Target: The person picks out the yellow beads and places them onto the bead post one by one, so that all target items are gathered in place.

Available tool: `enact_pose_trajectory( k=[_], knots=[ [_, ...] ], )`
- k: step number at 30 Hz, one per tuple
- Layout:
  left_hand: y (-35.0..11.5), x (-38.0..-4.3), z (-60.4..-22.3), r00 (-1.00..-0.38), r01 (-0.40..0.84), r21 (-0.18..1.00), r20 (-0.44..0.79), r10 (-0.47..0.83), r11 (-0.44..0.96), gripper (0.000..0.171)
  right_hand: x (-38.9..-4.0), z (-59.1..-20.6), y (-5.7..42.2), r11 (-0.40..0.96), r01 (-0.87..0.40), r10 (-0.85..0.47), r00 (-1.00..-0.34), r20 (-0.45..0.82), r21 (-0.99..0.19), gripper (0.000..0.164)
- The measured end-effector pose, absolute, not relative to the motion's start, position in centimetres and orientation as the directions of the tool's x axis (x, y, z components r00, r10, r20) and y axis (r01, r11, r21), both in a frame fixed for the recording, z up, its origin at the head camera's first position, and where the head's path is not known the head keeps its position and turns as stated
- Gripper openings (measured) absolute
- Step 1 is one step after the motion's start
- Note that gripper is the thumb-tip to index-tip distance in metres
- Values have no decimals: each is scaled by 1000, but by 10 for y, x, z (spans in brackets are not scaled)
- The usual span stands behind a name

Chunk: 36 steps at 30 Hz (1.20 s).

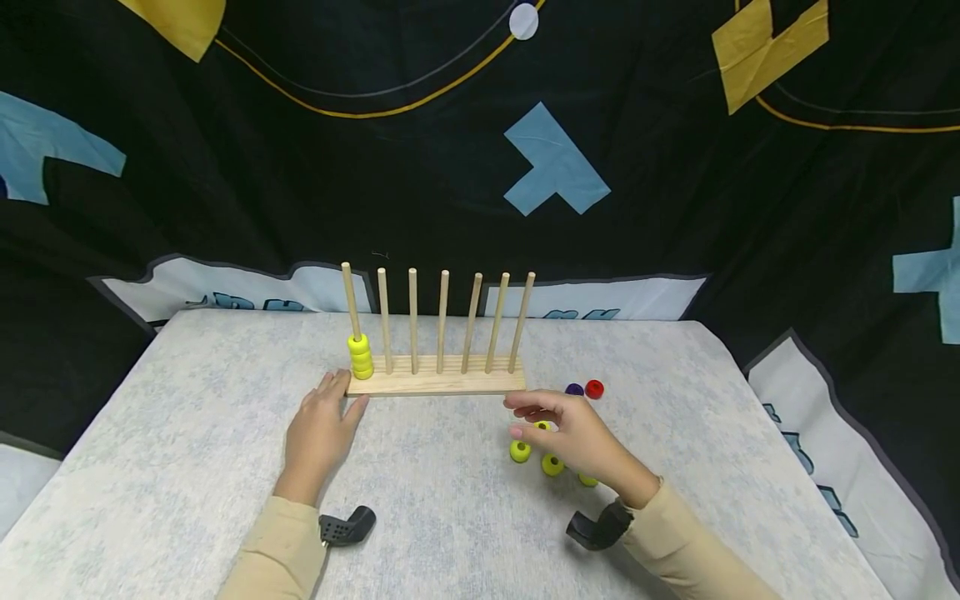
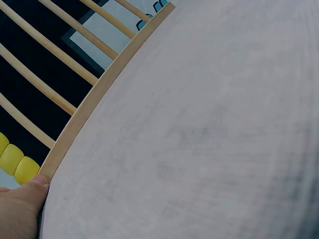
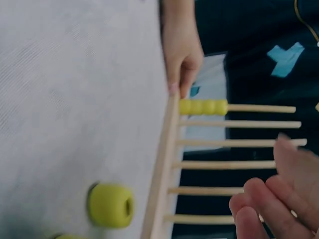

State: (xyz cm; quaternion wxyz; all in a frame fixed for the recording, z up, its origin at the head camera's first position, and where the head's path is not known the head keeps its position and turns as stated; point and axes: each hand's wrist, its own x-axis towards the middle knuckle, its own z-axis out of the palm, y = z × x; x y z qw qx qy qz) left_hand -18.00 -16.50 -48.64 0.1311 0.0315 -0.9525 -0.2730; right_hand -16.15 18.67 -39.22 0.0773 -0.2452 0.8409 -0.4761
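A wooden peg rack (image 1: 435,382), a flat base with several upright pegs, stands at the back of the table. Yellow beads (image 1: 361,358) are stacked on its leftmost peg. My left hand (image 1: 318,429) holds the left end of the base, the thumb at the front edge and the fingers at the side. In the left wrist view that thumb (image 2: 39,181) lies against the base's corner. My right hand (image 1: 566,429) hovers near the rack's right end, fingers loosely bent with nothing between them. Below it are loose yellow beads (image 1: 552,465), partly hidden by the hand.
A purple bead (image 1: 574,389) and a red bead (image 1: 594,389) lie just right of the rack. The pale table (image 1: 225,450) runs back to a dark printed cloth (image 1: 420,192). Each wrist wears a black camera mount, such as the one (image 1: 600,527) on the right.
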Motion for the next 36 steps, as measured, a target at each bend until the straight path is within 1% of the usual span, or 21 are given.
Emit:
enact_pose_trajectory(
  k=[4,10,14,20,29,36],
  knots=[
    [-165,-180,-486,-964,8,529,231,-135,849,60,-162,-403,194,492,-361,-503,-860,80,-792,44],
    [-165,-180,-485,-966,-2,524,220,-138,852,60,-164,-419,200,534,-445,-545,-831,110,-719,49],
    [-165,-180,-485,-966,-3,519,220,-137,855,60,-165,-427,201,590,-494,-557,-822,121,-639,48],
    [-166,-180,-485,-969,-14,522,203,-140,853,61,-165,-435,203,679,-522,-575,-816,69,-516,44],
    [-166,-179,-485,-968,-1,523,214,-133,853,61,-163,-436,202,678,-558,-603,-794,72,-478,34],
    [-166,-178,-486,-970,2,527,208,-127,850,61,-162,-437,199,696,-572,-607,-792,70,-434,32]
  ],
)
